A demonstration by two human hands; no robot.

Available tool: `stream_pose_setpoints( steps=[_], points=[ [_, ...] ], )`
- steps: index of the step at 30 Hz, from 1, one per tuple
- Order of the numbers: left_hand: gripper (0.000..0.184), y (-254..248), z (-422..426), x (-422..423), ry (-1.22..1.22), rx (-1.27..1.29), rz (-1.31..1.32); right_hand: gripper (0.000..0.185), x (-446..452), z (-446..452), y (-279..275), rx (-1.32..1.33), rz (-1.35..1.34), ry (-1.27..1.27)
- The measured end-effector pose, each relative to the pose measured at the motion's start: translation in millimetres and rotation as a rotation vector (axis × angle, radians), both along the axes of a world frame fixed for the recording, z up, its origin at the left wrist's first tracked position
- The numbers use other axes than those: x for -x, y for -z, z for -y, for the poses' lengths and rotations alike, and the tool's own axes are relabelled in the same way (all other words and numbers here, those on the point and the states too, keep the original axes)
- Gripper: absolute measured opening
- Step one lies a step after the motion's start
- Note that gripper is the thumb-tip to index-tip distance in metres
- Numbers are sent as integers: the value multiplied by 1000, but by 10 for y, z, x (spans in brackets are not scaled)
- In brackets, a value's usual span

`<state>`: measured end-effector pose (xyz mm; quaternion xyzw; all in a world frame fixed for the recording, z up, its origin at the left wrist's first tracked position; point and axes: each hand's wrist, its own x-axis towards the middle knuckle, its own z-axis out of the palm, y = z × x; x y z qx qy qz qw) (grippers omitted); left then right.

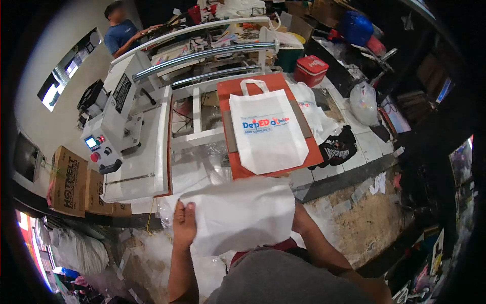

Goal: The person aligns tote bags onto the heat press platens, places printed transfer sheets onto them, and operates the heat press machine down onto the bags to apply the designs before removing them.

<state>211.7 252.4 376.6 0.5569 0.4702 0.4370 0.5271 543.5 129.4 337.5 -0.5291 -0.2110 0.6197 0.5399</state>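
Observation:
Between my hands, in front of my body, a blank white sheet (243, 215) is held up; whether it is paper or bag cloth I cannot tell. My left hand (185, 221) is closed on its left edge, thumb on the near side. My right hand (302, 218) grips the right edge, with its fingers mostly hidden behind. Just beyond lies a white tote bag (268, 147) with blue and red "DepED" print, flat on the red-orange pad (227, 93) of a heat press (136, 152). Neither hand touches the tote bag.
The press's control box (98, 147) and sliding rails stand at the left. Right of the pad are a black cloth (340, 148), more white bags (316, 119) and a red box (310, 70). Cartons (68, 182) sit at the left. A person (121, 33) works at the back left.

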Motion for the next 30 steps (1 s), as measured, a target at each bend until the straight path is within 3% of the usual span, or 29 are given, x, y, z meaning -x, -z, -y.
stream_pose_setpoints(
  steps=[1, 2, 4, 5, 7, 8, 10, 11, 12, 14, 16, 17, 18, 19, 20, 21, 23, 24, 26, 27, 30],
  points=[
    [26, -258, -13, -103, -49, 22, 51, 65, -91, -96, -91, -91, 353, -84],
    [30, -246, -122, -38, -73, -116, -102, 64, -182, -220, -219, -186, 704, -168],
    [34, -500, -284, -132, -96, -144, -106, 60, -396, -520, -822, -352, -425, 141],
    [34, -583, -369, -282, -99, -145, -109, 60, -537, -577, -921, -351, -428, 138],
    [36, -738, -583, -659, -109, -181, 3, 55, -860, -699, -1033, -412, -59, 39],
    [44, -746, -769, -797, -79, -233, -56, 55, -977, -873, -1085, -411, -66, 26],
    [62, -894, -1149, -1180, -43, -435, -216, 47, -1241, -1300, -1223, -484, 714, 82],
    [63, -1125, -1264, -1382, -26, -350, -196, 41, -1378, -1465, -1416, -512, 816, 168],
    [64, -1323, -1381, -1528, -12, -560, -148, 36, -1483, -1557, -1691, -544, 917, 257],
    [60, -1826, -1372, -1804, -50, -889, -46, 32, -1591, -1553, -2193, -750, 791, 437],
    [55, -2124, -1249, -1997, -193, -1017, 88, 30, -1678, -1589, -2507, -1182, 982, 682],
    [55, -2100, -1328, -2034, -199, -1021, 85, 30, -1729, -1640, -2525, -1237, 939, 687],
    [53, -2019, -1448, -2040, -235, -1189, -200, 30, -1845, -1756, -2439, -1241, 933, 684],
    [52, -1891, -1586, -2076, -268, -1341, -495, 29, -2007, -1949, -2231, -1084, 991, 603],
    [55, -1553, -1874, -2235, -266, -1224, -358, 28, -2137, -2175, -1975, -926, 1043, 518],
    [55, -1275, -1953, -2313, -258, -986, -601, 28, -2226, -2448, -1621, -786, 1069, 429],
    [51, -316, -2352, -2467, -88, -547, -753, 29, -2347, -2878, -728, -433, 1183, 225],
    [48, 294, -2559, -2464, -48, -566, -830, 29, -2425, -3055, -140, -416, 1239, 160],
    [48, 934, -2540, -2498, -7, -383, -1003, 30, -2469, -3132, 635, -313, 1510, -120],
    [49, 1194, -2557, -2480, 9, -342, -1071, 30, -2424, -3060, 705, -313, 1506, -122],
    [49, 1142, -2339, -2556, 8, -321, -1130, 32, -2326, -2905, 837, -277, 1698, -84]
  ],
)
